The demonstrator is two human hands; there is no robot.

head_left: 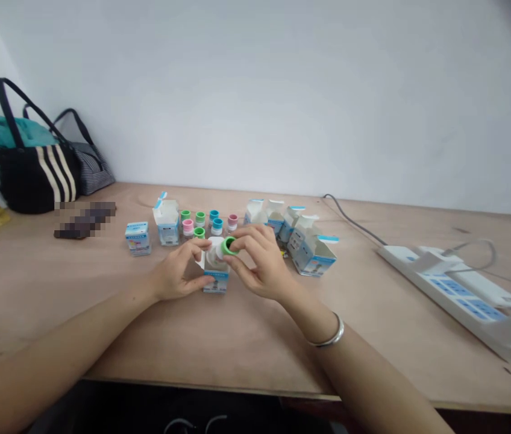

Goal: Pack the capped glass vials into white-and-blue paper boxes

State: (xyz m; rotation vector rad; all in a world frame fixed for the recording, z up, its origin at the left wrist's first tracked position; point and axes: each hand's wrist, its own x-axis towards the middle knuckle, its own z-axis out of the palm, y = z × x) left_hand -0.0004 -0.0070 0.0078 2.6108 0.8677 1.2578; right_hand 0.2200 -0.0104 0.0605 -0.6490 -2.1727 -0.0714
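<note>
My left hand (183, 271) is closed on the side of a small open blue-and-white box (216, 283), thumb against its front. In the fingers of my right hand (260, 259) is a small bottle with a green ring-shaped cap (229, 245), tilted over the box's open top. The bottle's lower part is hidden by the box and its flap. Just behind the hands stand several similar bottles, with a pink cap (187, 223), a blue cap (217, 223) and a green cap (200, 217) among them.
A closed box (138, 238) and an open box (168, 232) stand to the left. Several open boxes (312, 256) are grouped on the right. Farther right lies a white power strip (458, 295) with a cable. A striped black bag (34, 175) sits at the far left, near a blurred dark object (86, 221).
</note>
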